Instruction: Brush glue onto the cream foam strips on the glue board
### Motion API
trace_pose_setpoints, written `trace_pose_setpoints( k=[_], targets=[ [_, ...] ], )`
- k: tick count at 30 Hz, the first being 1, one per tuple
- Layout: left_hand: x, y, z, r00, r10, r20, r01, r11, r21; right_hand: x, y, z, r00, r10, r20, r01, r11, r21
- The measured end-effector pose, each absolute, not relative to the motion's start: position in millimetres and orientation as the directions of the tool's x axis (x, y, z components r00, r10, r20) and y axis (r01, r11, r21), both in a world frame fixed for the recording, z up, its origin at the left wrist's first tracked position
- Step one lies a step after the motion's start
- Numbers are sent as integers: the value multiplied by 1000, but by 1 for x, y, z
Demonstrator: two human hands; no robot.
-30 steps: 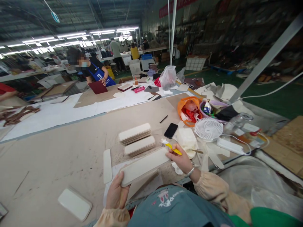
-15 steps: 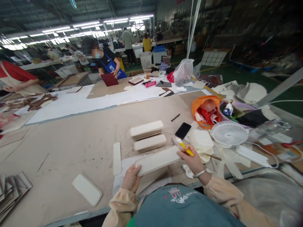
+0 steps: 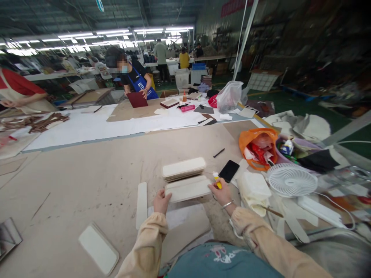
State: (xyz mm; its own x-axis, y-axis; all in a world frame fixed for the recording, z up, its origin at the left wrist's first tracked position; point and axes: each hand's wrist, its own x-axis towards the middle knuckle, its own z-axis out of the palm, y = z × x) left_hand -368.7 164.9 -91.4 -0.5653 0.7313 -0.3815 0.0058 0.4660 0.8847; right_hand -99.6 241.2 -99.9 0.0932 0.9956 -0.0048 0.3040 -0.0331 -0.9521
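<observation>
A cream, round-cornered long panel (image 3: 189,188) lies level between my two hands, over the spot of the nearer stack, which it hides. My left hand (image 3: 161,201) pinches its left end between thumb and fingers. My right hand (image 3: 220,192) grips the right end and also has a yellow-handled tool (image 3: 218,183) tucked in the fingers; its kind is hard to tell. Just behind stands a stack of similar panels (image 3: 184,168). A narrow cream strip (image 3: 142,205) lies left of my left hand, and a shorter, thick rounded panel (image 3: 99,249) lies nearer the table's front edge.
Right of my hands are a black phone (image 3: 228,171), a white fan (image 3: 292,178), a white block (image 3: 255,187) and an orange bag (image 3: 257,148). A dark pen-like stick (image 3: 219,153) lies behind. Across the table, a person in a blue apron (image 3: 140,85) holds a dark red panel (image 3: 138,99).
Both hands have carried the panel forward, away from my body, over the nearer stack. The yellow-handled tool has gone along in my right hand. The view has shifted slightly.
</observation>
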Motion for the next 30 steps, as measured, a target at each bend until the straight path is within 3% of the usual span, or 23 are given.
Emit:
trace_pose_setpoints(
  k=[9, 19, 25, 30],
  targets=[
    [-383, 199, -111, -619, 724, -303, 291, 570, 768, -119, 278, -112, 129, 992, -13, 480, -73, -874],
    [-387, 202, -121, -607, 768, -205, 467, 553, 690, -109, 279, -108, 138, 990, 10, 516, -64, -854],
    [-404, 136, -126, -550, 830, -93, 557, 447, 700, -65, 231, -94, 47, 994, 103, 581, 57, -812],
    [-408, 28, -136, -370, 924, -99, 703, 348, 620, -33, 182, -83, -161, 985, -54, 416, 18, -909]
  ],
)
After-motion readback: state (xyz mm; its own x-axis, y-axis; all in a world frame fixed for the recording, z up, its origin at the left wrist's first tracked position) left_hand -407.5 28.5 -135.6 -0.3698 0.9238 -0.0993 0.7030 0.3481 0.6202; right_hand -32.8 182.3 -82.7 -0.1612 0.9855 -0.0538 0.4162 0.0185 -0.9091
